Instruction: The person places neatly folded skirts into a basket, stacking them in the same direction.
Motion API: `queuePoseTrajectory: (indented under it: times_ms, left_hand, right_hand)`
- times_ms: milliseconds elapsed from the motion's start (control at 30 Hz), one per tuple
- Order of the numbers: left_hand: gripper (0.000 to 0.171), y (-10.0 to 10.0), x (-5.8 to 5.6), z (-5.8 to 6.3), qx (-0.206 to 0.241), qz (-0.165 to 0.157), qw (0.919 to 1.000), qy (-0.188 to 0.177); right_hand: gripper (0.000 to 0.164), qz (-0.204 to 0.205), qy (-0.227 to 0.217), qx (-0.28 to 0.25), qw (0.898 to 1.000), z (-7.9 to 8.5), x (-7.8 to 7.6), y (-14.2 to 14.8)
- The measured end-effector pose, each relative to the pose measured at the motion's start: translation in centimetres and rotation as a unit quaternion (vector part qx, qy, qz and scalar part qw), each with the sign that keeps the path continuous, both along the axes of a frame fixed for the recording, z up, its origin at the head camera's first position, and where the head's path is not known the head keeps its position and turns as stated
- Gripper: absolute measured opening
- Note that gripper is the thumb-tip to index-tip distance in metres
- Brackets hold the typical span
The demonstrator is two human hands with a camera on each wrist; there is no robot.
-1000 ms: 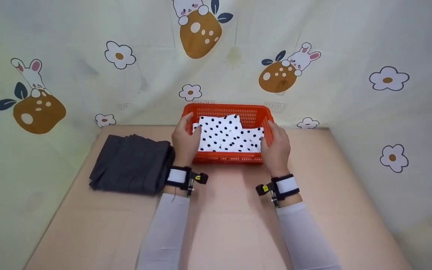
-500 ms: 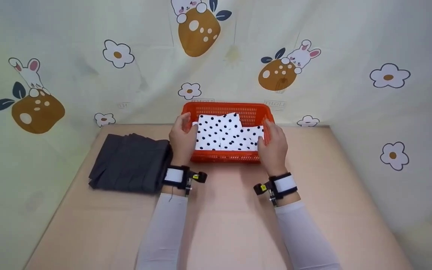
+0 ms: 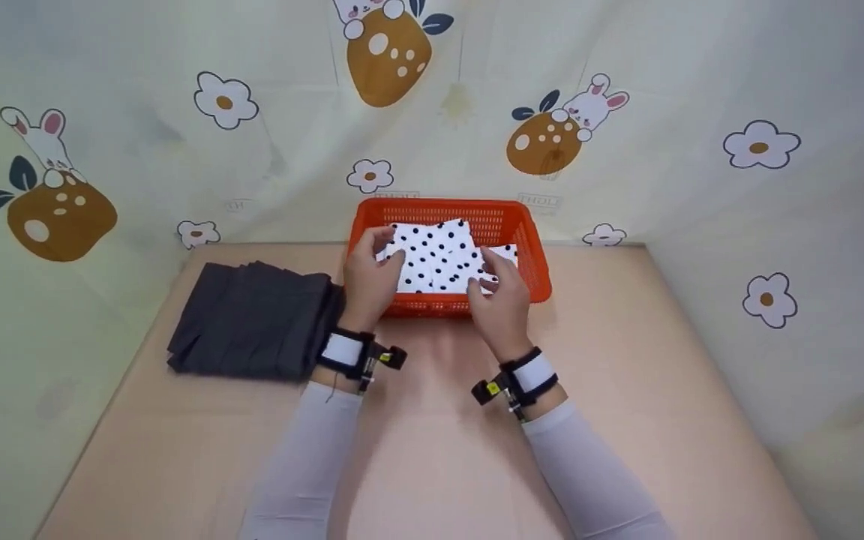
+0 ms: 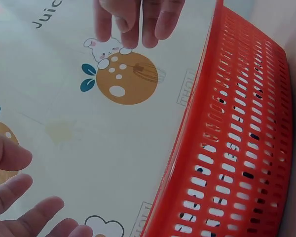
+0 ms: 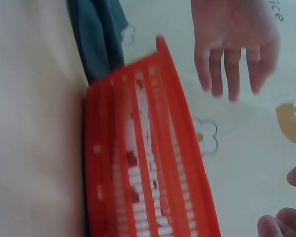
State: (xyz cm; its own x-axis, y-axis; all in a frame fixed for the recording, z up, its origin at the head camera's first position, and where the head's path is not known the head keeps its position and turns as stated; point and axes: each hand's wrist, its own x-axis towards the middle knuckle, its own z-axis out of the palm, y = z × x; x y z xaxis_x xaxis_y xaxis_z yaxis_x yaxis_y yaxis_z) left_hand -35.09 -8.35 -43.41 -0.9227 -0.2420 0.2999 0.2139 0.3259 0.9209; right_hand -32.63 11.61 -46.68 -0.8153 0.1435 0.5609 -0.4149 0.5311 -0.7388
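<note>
Head view: peach surface point(image 3: 424, 465) w/ red basket point(image 3: 432, 307) near its far edge; folded dk grey cloth point(image 3: 252, 322) just L of basket; white cloth point(image 3: 432, 259) w/ blk dots inside basket. L hand point(image 3: 372, 281) over basket's L side, R hand point(image 3: 503, 304) over front R; both hands' fingers apart, slightly bent, gripping nothing.

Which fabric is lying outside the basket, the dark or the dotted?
The dark folded fabric, on the table at the basket's left, near the left hand. The white, black-dotted fabric lies inside the basket instead.
</note>
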Motion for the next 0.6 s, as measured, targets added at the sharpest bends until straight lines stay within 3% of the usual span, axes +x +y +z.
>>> queuePoseTrajectory:
  times_ms: [133,300,400,500,600]
  left_hand:
    - [0.032,-2.7,0.9,0.4,-0.025,-0.001,0.9997,-0.002]
    - [0.032,-6.4,1.9,0.3,-0.094,0.058,0.9935,0.028]
    - [0.032,-9.2,2.3,-0.4,-0.121,0.089,0.9882,0.032]
    - [0.034,-12.3,2.5,-1.2,-0.149,0.105,0.9832,-0.006]
    - [0.039,-15.3,2.6,-2.0,-0.18,0.113,0.974,-0.079]
  right_hand:
    - [0.047,0.056,-0.01,0.003,0.998,-0.1,1.3,-2.4]
    - [0.048,0.096,-0.031,0.044,0.994,-0.5,2.6,-4.7]
    - [0.048,0.119,-0.057,0.058,0.99,-0.9,3.0,-6.3]
    - [0.047,0.146,-0.086,0.053,0.984,-1.4,3.4,-8.0]
    - [0.045,0.167,-0.104,0.035,0.98,-1.7,3.7,-9.8]
